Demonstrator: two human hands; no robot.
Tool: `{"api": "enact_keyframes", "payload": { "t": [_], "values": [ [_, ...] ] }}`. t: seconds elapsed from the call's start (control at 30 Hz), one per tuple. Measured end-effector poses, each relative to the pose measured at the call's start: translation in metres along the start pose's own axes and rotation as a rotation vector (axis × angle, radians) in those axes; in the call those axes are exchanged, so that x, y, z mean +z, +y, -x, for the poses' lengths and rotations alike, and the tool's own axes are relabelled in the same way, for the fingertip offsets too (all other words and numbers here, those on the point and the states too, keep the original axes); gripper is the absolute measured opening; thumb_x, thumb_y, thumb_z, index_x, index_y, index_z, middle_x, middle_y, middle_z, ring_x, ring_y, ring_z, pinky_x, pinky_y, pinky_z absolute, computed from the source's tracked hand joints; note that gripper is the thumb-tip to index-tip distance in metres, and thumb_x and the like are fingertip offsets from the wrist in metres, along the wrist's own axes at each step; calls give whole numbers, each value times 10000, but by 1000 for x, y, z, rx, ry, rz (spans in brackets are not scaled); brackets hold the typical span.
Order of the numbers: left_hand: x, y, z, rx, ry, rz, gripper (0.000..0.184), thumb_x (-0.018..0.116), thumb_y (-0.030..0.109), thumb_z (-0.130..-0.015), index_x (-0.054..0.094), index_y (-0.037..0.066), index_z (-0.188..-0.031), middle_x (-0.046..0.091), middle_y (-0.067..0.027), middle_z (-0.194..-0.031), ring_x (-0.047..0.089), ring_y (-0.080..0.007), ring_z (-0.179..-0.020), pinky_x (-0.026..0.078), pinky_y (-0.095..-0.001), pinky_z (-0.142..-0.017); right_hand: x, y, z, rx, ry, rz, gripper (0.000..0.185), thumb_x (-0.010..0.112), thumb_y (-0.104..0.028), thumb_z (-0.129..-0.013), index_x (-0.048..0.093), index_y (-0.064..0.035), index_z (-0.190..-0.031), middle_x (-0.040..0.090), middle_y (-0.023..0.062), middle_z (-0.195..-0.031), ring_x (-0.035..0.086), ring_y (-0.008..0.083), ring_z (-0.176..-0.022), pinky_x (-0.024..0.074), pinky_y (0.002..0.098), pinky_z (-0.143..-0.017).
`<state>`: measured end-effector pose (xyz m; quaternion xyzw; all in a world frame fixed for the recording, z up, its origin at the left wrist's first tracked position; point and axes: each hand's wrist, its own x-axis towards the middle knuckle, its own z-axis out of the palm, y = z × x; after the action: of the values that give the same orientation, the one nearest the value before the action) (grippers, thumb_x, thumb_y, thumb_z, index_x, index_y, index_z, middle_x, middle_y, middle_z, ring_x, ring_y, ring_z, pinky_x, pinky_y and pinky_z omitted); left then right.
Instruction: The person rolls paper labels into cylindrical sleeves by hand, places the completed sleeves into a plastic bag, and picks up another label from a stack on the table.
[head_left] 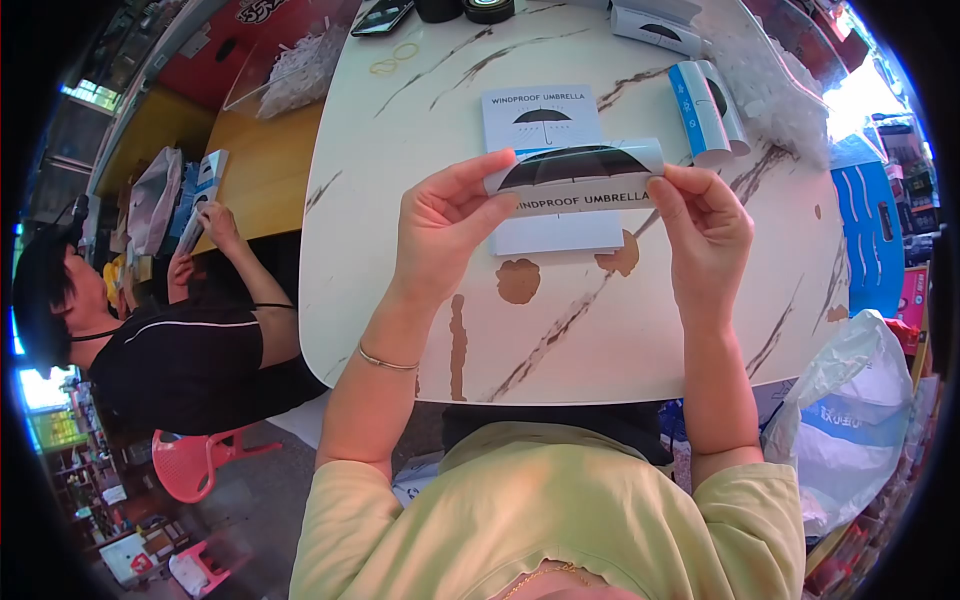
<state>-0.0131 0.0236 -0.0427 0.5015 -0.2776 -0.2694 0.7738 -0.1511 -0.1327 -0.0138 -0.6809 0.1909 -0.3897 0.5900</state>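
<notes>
Between my two hands is a curled, glossy printed sheet (590, 178) that reads "WINDPROOF UMBRELLA" with a black umbrella picture. My left hand (455, 215) pinches its left end, thumb below and fingers above. On the right end, my right hand (705, 220) grips it the same way. Beneath the curled sheet, a stack of flat white sheets (545, 240) with the same print lies on the marbled table; its middle is hidden by the held sheet. Rolled blue-and-white printed sheets (700, 115) rest on the table beyond my right hand.
More printed pieces (655, 30) lie at the far right edge beside clear plastic bags (770, 90). A phone (382, 17), rubber bands (395, 60) and tape rolls (488, 10) are at the back. To the left, another person (190, 340) handles similar printed items. A white plastic bag (845, 420) hangs at right.
</notes>
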Motion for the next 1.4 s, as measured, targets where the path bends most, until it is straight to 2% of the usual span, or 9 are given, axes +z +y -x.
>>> {"api": "enact_keyframes", "payload": {
  "t": [0.7, 1.0, 1.07, 1.2, 1.27, 1.4],
  "values": [
    [-2, 8, 1, -19, -40, -1, 356, 572, -88, -756, 543, -25, -1105, 618, -103, -946, 593, -110, -844, 487, -224, -780, 3, 5, -2, 52, -33, 45, 88, 598, -26, -804, 576, 20, -876, 588, 10, -780, 534, 49, -726, 423, 177, -663],
    [-3, 6, 1, -23, -41, -7, 358, 571, -87, -757, 540, -27, -1108, 616, -103, -953, 588, -109, -860, 482, -224, -790, 0, 10, -5, 46, -68, 80, 57, 592, -74, -821, 559, -40, -853, 541, -10, -719, 484, 36, -657, 365, 176, -575],
    [-3, 7, 1, -22, -36, -6, 359, 570, -89, -757, 540, -26, -1109, 616, -102, -953, 587, -108, -861, 480, -224, -791, -2, 10, -6, 27, -71, 284, 74, 592, -87, -822, 549, -41, -860, 527, -28, -698, 466, 29, -640, 362, 182, -569],
    [-1, 8, 2, -25, -32, -15, 361, 564, -87, -760, 537, -26, -1114, 614, -104, -955, 587, -102, -849, 480, -219, -775, 0, 13, -7, -139, -55, 305, 77, 589, -86, -822, 539, -40, -858, 526, -34, -740, 462, 18, -650, 366, 180, -545],
    [-1, 8, 2, -23, -33, -23, 364, 562, -85, -761, 533, -26, -1119, 614, -104, -958, 587, -101, -845, 480, -218, -769, -1, 5, -5, 213, -117, 104, 71, 578, -86, -828, 537, -29, -842, 529, -20, -796, 474, 22, -679, 382, 170, -533],
    [4, 10, 4, 30, -21, -105, 362, 554, -70, -777, 516, -28, -1134, 611, -97, -956, 584, -98, -842, 477, -223, -764, 2, 9, -5, 185, -145, 32, 74, 548, -73, -842, 519, -20, -885, 542, 3, -842, 502, 40, -696, 416, 166, -535]
  ]
}}
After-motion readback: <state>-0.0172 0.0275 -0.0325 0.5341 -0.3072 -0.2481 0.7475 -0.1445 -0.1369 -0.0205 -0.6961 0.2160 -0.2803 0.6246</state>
